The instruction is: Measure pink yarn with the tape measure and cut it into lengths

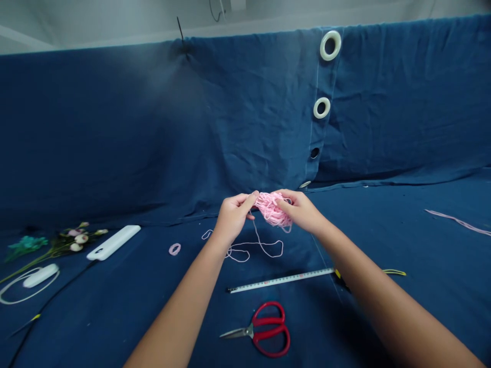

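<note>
A loose, tangled bundle of pink yarn (273, 210) is held up between my two hands, above the blue cloth. My left hand (237, 208) pinches the bundle's left edge between thumb and fingers. Around its right side my right hand (299, 208) is closed, thumb pressed on the strands. One strand hangs from the bundle and trails in loops (264, 249) on the cloth below. Nearer to me lie an extended tape measure (284, 279), its case partly hidden by my right forearm, and red-handled scissors (264, 329) with blades pointing left.
Left of my hands is a small pink yarn coil (174, 249). Farther left are a white power strip (114, 243), a white corded device (40, 276) and artificial flowers (79, 237). Pink strands (458, 221) lie far right. A blue curtain (261, 112) rises behind.
</note>
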Motion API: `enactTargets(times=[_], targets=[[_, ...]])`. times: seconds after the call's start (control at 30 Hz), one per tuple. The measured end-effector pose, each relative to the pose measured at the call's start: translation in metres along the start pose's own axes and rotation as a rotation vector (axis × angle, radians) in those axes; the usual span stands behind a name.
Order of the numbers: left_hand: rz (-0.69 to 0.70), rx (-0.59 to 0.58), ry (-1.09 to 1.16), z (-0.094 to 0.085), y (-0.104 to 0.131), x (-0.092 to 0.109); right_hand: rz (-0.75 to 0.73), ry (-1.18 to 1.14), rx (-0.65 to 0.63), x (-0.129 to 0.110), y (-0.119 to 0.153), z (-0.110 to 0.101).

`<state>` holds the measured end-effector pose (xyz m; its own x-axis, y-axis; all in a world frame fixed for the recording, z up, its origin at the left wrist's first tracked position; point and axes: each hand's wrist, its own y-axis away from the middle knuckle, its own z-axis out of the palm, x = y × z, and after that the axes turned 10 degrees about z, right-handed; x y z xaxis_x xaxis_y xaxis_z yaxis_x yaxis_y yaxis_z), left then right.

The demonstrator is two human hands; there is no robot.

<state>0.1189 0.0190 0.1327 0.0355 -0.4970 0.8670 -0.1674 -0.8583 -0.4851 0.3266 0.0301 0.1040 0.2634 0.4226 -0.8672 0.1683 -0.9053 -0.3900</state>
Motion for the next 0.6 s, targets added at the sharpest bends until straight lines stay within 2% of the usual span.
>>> enactTargets(times=[0.07, 0.23, 0.33, 0.43, 0.6], targets=[[0.006, -0.015, 0.032, -0.001, -0.001, -0.003, -0.041, 0.031, 0.044, 0.005, -0.004, -0.004], [-0.120, -0.168, 0.269, -0.001, -0.001, -0.007, -0.084, 0.008, 0.084, 0.014, -0.009, -0.007], [-0.167, -0.218, 0.308, 0.000, 0.001, -0.007, 0.021, -0.143, 0.077, 0.014, -0.008, -0.006], [-0.193, -0.239, 0.295, -0.001, 0.001, -0.007, 0.173, -0.330, -0.015, 0.011, -0.004, -0.007], [-0.157, -0.160, 0.315, -0.009, -0.002, -0.005, 0.284, -0.542, -0.103, 0.015, -0.003, -0.014]])
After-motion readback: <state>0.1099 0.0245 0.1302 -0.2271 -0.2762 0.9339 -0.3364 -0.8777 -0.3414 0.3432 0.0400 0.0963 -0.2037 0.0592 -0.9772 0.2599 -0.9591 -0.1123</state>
